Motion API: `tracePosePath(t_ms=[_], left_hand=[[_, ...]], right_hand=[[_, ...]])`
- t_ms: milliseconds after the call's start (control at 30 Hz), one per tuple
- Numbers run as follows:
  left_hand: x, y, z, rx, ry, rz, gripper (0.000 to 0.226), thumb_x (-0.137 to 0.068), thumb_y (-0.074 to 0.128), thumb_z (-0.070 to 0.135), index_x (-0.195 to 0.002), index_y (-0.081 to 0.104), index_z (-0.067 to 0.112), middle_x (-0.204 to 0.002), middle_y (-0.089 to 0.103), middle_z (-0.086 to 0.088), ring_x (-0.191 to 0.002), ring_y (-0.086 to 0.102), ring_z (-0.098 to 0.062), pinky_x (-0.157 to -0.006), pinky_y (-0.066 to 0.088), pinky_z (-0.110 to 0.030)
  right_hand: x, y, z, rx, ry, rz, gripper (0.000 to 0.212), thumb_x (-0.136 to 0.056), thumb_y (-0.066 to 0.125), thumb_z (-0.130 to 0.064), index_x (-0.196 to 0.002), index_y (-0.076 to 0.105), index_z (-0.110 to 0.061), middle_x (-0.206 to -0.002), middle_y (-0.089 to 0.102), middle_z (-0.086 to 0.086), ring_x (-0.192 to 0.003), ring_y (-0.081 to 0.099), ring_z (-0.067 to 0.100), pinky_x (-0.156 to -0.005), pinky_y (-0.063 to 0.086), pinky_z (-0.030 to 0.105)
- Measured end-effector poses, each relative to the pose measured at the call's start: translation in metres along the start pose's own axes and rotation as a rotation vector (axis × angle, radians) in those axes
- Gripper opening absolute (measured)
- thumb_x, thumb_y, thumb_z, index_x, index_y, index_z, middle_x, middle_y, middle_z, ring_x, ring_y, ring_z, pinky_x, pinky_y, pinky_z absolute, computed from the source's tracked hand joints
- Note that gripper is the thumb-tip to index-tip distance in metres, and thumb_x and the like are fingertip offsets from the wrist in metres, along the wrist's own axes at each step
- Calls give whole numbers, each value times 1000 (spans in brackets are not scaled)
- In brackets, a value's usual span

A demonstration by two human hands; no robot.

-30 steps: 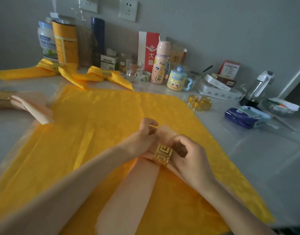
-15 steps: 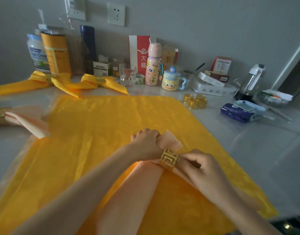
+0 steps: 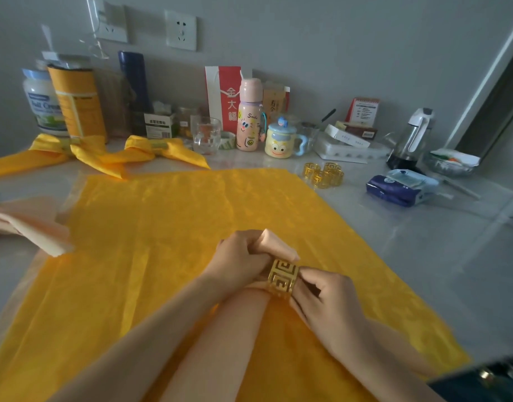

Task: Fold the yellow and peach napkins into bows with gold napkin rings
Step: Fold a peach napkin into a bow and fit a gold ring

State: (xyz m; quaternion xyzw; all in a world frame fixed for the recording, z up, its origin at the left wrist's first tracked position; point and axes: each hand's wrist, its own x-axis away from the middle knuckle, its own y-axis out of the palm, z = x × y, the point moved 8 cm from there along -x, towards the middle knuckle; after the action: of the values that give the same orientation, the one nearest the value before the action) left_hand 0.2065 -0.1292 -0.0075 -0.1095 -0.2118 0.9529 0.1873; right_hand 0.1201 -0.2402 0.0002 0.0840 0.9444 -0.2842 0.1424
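A folded peach napkin (image 3: 235,326) lies on a spread yellow napkin (image 3: 168,227), with a gold napkin ring (image 3: 281,278) around its middle. My left hand (image 3: 240,262) grips the peach fold that sticks out above the ring. My right hand (image 3: 325,297) pinches the peach cloth at the ring's right side. Two finished yellow bows (image 3: 150,149) lie at the back left. Another peach bow (image 3: 31,224) lies at the left edge. Spare gold rings (image 3: 323,174) sit at the back right.
Along the wall stand jars (image 3: 75,103), a glass (image 3: 206,134), a pink bottle (image 3: 249,114), a cartoon mug (image 3: 280,140), boxes and a kettle (image 3: 409,140). A blue tissue pack (image 3: 400,190) lies to the right. The counter edge (image 3: 481,367) runs near my right forearm.
My left hand has closed more tightly over the upper peach fold. The right hand has slid down to the ring's right side. The view has shifted a little.
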Motion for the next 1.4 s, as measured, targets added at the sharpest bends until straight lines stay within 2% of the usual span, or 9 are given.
tracePosePath(t_ms=[200,367,533,700,767,933,1133,1233,1400], left_hand=[[10,-11,15,294,-12,12,35,-47,40,1,-43,64,26,-44,57,13,-45,49,3,-46,38,-13],[10,-14,12,264,28,-10,48,-57,32,-18,-40,62,17,-51,62,3,-53,59,-7,-52,45,-16],[7,-9,11,-74,138,-141,22,-53,43,22,-57,64,20,-76,67,-2,-86,60,-27,-84,45,-47],[14,-8,1,31,7,-271,57,-53,52,55,-92,64,15,-100,67,-12,-102,59,-26,-96,41,-48],[14,-10,-3,36,-13,-257,55,-56,57,59,-93,64,19,-97,69,-6,-99,61,-22,-92,46,-43],[10,-11,1,-239,15,-138,27,-86,62,33,-68,49,18,-62,45,9,-63,40,-3,-57,30,-18],[14,-1,24,-561,232,-228,28,-86,49,37,-97,62,15,-77,49,13,-89,41,-8,-97,21,-25],[18,2,26,-740,253,-268,44,-77,33,45,-101,60,18,-98,56,8,-108,39,-5,-105,8,-26],[24,7,32,-748,298,-216,19,-92,43,30,-105,53,20,-103,53,13,-110,40,-3,-112,5,-32]], right_hand=[[5,-1,-9,-53,13,26,48,-90,55,-4,-48,45,-25,-38,41,-12,-37,34,3,-41,20,12],[1,-6,-7,-45,58,57,48,-90,56,-7,-47,39,-18,-38,29,-10,-40,22,5,-41,16,16],[3,-4,-11,-126,84,-11,50,-93,51,-14,-45,37,-16,-38,30,-3,-38,22,9,-41,16,31],[0,-10,-11,-120,103,18,48,-94,51,-16,-48,37,-8,-33,31,-5,-35,24,9,-41,21,34],[0,-12,-10,-124,122,26,44,-93,51,-12,-51,42,-4,-34,32,-5,-34,24,7,-37,19,21],[3,-5,-9,-143,116,-50,48,-96,49,-15,-49,41,-8,-32,37,2,-30,27,14,-43,22,41],[2,-1,-7,-211,110,-118,35,-94,54,-18,-62,59,-5,-35,39,12,-27,26,17,-35,17,24],[2,1,-7,-250,121,-144,32,-92,57,-12,-61,62,-4,-36,41,14,-25,29,17,-34,15,21],[-3,-5,-6,-145,129,-85,29,-88,59,-5,-63,58,9,-40,42,3,-34,32,10,-37,18,24]])
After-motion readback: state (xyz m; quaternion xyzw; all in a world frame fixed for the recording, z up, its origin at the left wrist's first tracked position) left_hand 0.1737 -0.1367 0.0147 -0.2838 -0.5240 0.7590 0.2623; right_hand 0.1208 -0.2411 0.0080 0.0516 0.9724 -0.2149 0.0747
